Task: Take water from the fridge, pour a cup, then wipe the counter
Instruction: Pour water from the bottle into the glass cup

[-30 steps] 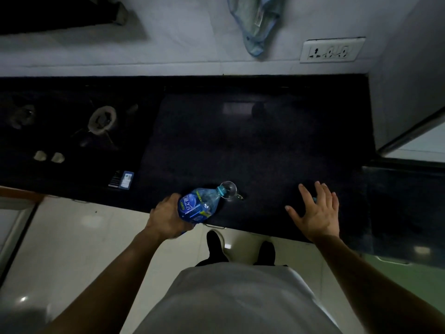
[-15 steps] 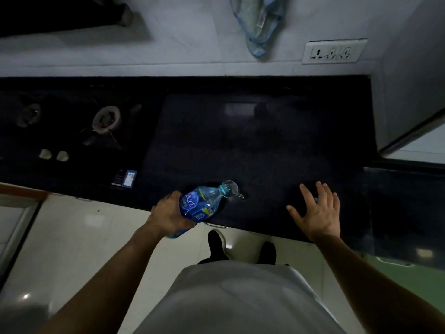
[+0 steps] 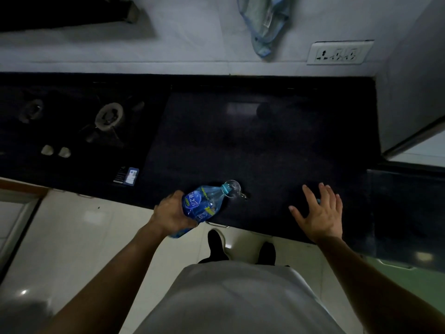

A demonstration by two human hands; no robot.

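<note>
My left hand grips a blue-labelled plastic water bottle, tilted with its neck over a small clear glass cup. The cup stands on the dark counter near its front edge. My right hand rests flat on the counter with fingers spread, to the right of the cup; something small and blue shows just under its fingertips. A blue-green cloth hangs on the white wall above the counter.
A gas hob with burners and two pale knobs occupies the counter's left part. A wall socket sits at the upper right. A small card lies near the hob. A white panel bounds the counter at right.
The bottle's neck has stayed over the cup, tipping slightly more. My right hand has not moved.
</note>
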